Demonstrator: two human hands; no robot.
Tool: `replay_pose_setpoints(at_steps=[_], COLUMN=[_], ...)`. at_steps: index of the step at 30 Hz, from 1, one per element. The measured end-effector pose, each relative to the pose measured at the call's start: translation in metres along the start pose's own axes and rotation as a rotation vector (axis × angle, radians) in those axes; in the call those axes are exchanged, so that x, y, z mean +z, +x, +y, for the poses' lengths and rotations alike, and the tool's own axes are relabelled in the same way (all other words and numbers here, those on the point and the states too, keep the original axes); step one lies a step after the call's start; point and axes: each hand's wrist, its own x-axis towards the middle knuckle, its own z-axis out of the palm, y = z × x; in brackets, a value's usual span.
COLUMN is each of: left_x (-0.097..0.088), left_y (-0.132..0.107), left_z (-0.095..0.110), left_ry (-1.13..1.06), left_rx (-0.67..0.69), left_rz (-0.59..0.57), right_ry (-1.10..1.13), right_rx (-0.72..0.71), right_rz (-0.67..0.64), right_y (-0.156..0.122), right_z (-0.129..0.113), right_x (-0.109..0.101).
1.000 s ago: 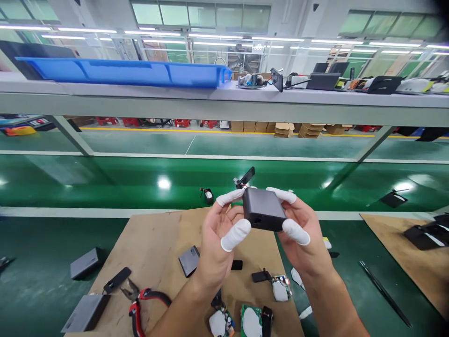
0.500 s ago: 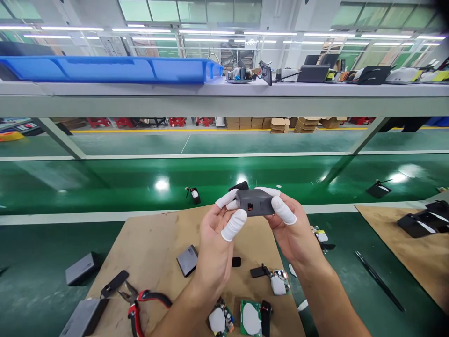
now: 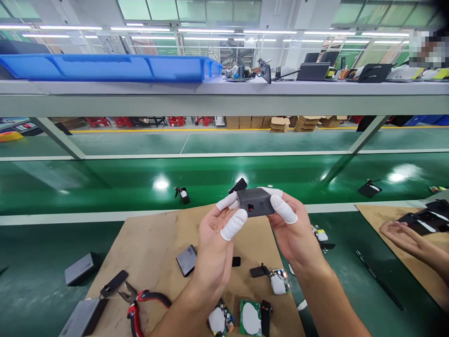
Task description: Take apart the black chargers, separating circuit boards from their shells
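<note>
A factory hall with strip lights stretches behind a glossy green workbench (image 3: 105,187), on which lies a brown board (image 3: 154,243) directly under the hands.

White cots cover the fingertips (image 3: 233,224), and these pinch a small dark grey casing (image 3: 255,201) held in the air above the board's far edge. The left hand (image 3: 213,243) grips its left end, thumb at the front and forefinger behind; the right hand (image 3: 293,231) closes on its right end, thumb laid along the front right corner. Both hands are clenched on it. The casing's long axis runs left to right, and a narrow face with a small opening showing something reddish is turned toward the camera. No lettering can be read on it.

On the board beneath lie a flat grey cover (image 3: 187,260), a small black piece (image 3: 236,261), a black clip (image 3: 259,270) and circuit boards with white pads (image 3: 250,318) near the close edge. Red-handled pliers (image 3: 140,302) rest at the board's near left corner, beside another grey casing (image 3: 82,316); a further one (image 3: 80,267) sits on the bench off the board's left edge. Another person's hand (image 3: 403,234) rests on a second board (image 3: 414,252) at the right. A blue tray (image 3: 105,68) sits on the shelf (image 3: 224,96) above.
</note>
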Motion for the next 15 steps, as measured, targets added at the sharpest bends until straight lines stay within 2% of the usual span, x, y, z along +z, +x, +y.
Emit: replay_pose_setpoints(at_steps=[11,15], left_x=[-0.0037,-0.0090], left_y=[0.0030,0.0102], left_z=[-0.0003,0.0048], left_ry=[0.019,0.126], left_rx=[0.044,0.151], left_rz=[-0.073,-0.161], right_ry=[-0.004,-0.082], right_rx=[0.012,-0.043], right_rz=[0.005,-0.053], right_y=[-0.0014,-0.0016], right_z=[-0.0031,-0.0090], right_x=[0.0007,-0.0035])
